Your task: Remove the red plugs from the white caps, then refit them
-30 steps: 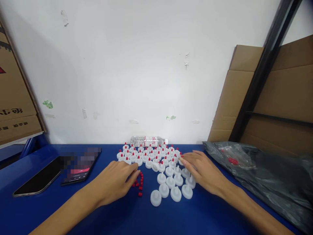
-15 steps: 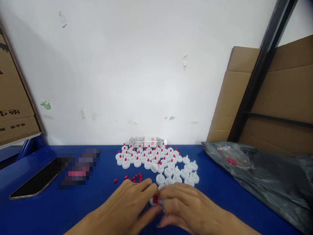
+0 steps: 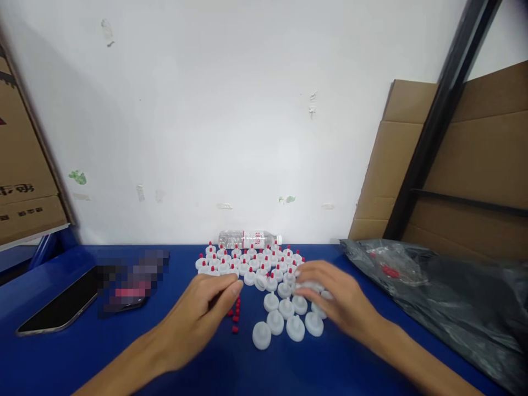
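Note:
My left hand (image 3: 202, 311) hovers at the left of the small red tips (image 3: 236, 319), thumb and index finger pressed together. Whatever it may pinch is hidden. My right hand (image 3: 336, 291), slightly blurred, reaches over the white nozzle caps (image 3: 286, 308) on the right side. Its fingers and thumb are apart, with white caps showing between and beneath them. Behind the hands stand many white caps with red tips on their spouts (image 3: 248, 276). One white cap (image 3: 260, 282) lies tilted among them. The caps nearest me have bare white spouts.
A clear plastic bottle (image 3: 247, 239) lies against the wall behind the caps. At left are a black phone (image 3: 58, 302) and a blurred-out item (image 3: 136, 280). A dark plastic bag (image 3: 445, 302) covers the right side of the blue table (image 3: 214, 368), below cardboard (image 3: 390, 159).
My hands were together over a white cap and a red tip at the front. They have parted: the left moved left and away from me, the right moved right over the caps.

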Demonstrator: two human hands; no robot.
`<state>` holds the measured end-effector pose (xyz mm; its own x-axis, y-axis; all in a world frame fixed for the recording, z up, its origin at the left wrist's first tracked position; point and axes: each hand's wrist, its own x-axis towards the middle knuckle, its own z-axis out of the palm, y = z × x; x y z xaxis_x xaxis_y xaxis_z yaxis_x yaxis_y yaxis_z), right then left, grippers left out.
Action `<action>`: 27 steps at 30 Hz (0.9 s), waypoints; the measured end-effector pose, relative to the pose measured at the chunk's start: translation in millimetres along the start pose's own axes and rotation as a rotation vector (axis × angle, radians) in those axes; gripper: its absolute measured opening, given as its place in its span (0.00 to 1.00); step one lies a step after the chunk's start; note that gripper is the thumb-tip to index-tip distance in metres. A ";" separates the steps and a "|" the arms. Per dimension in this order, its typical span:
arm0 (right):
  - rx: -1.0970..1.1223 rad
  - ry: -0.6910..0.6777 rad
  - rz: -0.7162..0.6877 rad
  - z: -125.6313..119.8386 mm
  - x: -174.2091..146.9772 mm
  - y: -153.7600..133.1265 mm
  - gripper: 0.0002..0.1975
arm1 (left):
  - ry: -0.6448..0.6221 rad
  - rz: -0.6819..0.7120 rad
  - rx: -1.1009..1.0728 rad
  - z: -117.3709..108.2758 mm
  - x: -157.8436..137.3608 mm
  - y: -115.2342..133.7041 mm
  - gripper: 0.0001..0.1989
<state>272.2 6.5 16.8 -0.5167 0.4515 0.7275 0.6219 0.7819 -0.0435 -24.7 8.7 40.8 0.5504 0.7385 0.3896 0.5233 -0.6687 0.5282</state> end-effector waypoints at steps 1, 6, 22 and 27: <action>-0.016 0.007 0.108 -2.6 0.2 7.9 0.09 | 0.021 0.019 0.067 -2.1 2.1 -5.8 0.21; -0.107 -0.064 0.361 -4.7 -0.5 25.9 0.19 | -0.046 0.006 0.334 -0.1 4.3 -24.4 0.16; -0.130 -0.195 0.433 3.6 -4.5 36.4 0.26 | -0.053 0.048 0.477 -8.6 5.9 -30.5 0.15; -0.145 -0.210 0.439 12.5 -13.6 48.1 0.26 | -0.149 0.035 0.492 -13.8 5.2 -32.3 0.12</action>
<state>301.8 43.4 -3.7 -0.2863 0.8127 0.5076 0.8746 0.4380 -0.2080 -47.7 35.4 36.1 0.6412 0.7183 0.2702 0.7272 -0.6811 0.0851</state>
